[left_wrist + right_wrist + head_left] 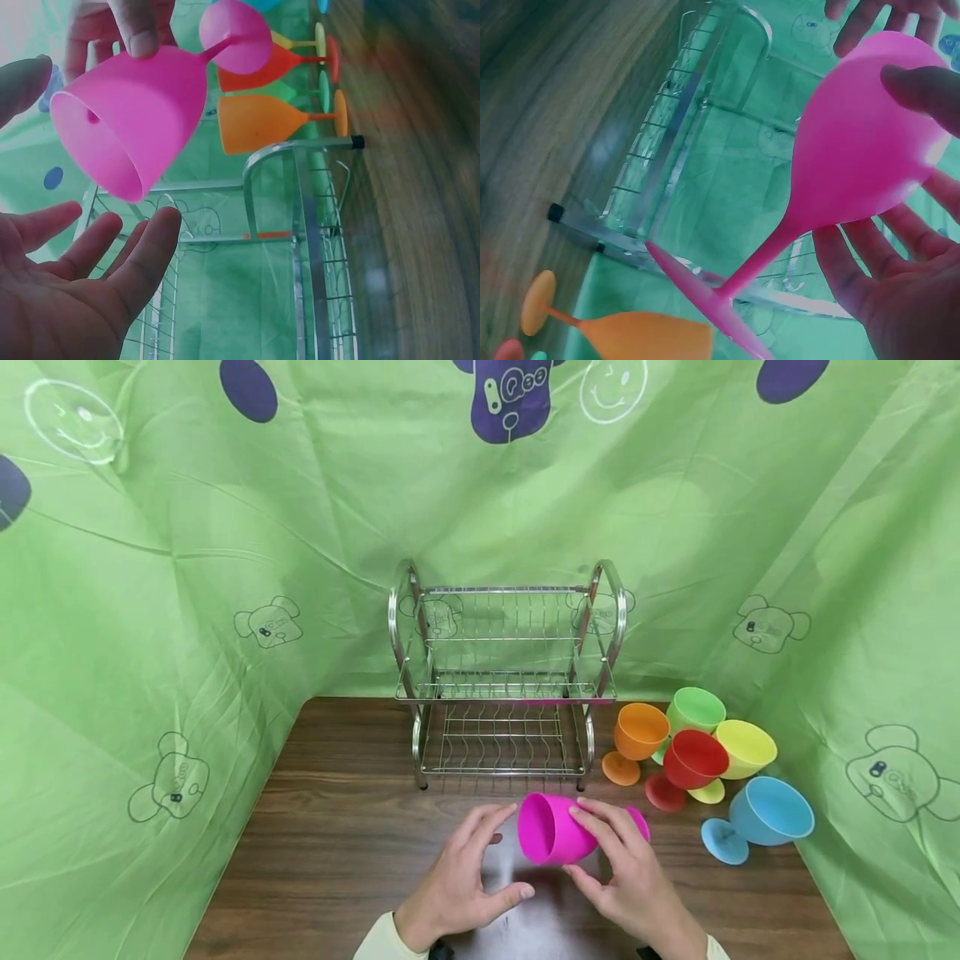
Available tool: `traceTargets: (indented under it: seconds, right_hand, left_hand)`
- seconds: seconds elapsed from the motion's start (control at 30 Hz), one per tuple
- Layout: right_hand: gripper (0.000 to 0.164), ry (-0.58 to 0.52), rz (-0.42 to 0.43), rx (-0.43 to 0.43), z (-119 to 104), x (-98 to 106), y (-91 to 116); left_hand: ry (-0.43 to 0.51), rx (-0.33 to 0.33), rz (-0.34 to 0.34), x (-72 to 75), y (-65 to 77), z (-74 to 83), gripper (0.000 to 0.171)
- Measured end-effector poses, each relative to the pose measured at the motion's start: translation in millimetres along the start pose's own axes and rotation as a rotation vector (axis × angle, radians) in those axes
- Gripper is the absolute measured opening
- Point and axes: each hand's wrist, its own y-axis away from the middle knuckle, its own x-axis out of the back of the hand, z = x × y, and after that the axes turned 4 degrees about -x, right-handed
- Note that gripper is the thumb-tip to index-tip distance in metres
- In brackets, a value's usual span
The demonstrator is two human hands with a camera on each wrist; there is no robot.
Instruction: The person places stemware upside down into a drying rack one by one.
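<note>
My right hand (630, 877) grips a pink plastic goblet (566, 833) round its bowl, above the front of the table. The goblet lies tilted on its side, mouth toward the left and foot to the right. In the right wrist view the thumb presses one side of the pink bowl (870, 142), and the fingers bear on the other. My left hand (468, 872) is spread just left of the mouth, thumb and fingers apart. The left wrist view shows a gap between the left fingertips (169, 217) and the rim.
A two-tier metal dish rack (506, 693) stands at the back middle of the wooden table (337, 827). To its right are several goblets: orange (641, 732), green (696, 708), red (695, 760), yellow (746, 749) and blue (771, 812). Green cloth (187, 610) surrounds the table.
</note>
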Motion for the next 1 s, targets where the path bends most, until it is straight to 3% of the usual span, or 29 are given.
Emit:
traceTargets:
  seconds: [0.4,1.0]
  right_hand:
    - [0.054,0.102,-0.096,0.124,-16,-1,-10]
    - [0.052,0.121,-0.134,0.197,-27,-6,-11]
  left_hand:
    - [0.045,-0.026,0.012,0.5,-2.0,4.1,0.101]
    - [0.104,0.04,0.051,-1.9,7.7,3.6,0.08]
